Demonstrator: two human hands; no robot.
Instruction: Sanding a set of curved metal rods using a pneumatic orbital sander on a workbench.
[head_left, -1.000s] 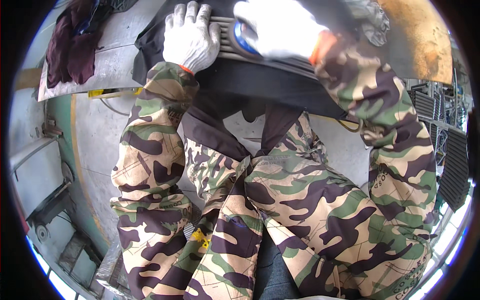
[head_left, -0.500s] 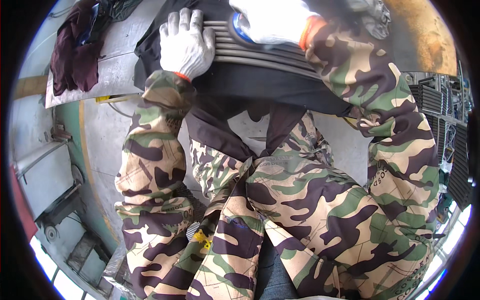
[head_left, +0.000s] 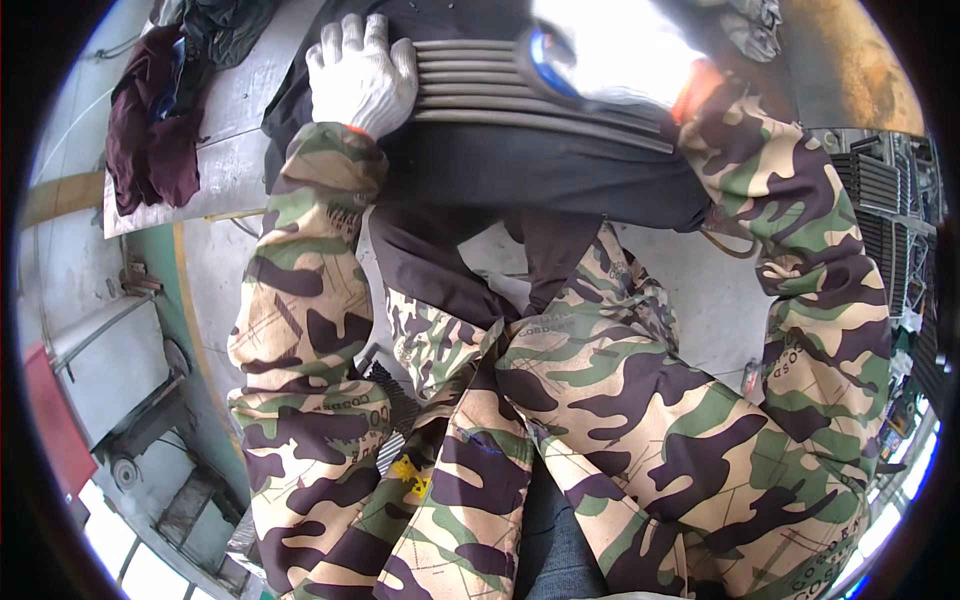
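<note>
Several grey metal rods lie side by side on a black cloth spread over the table. My left hand, in a white knit glove, rests flat on their left ends with its fingers stretched out. My right hand, gloved too and smeared by motion, is closed over a round, dark-rimmed blue disc tool. The disc lies against the upper side of the rods, right of their middle. Its far side and the right fingers are overexposed or hidden. The lower rods' right ends show below my right wrist.
A dark maroon cloth hangs over the table's left edge, near bare grey metal tabletop. At the upper right are a crumpled grey cloth and a rust-stained board. Racks of dark bars stand at the right.
My right hand has slid to the right along the rods with the disc, uncovering more of their length. My left hand stays on the left ends. The whole view has shifted slightly.
</note>
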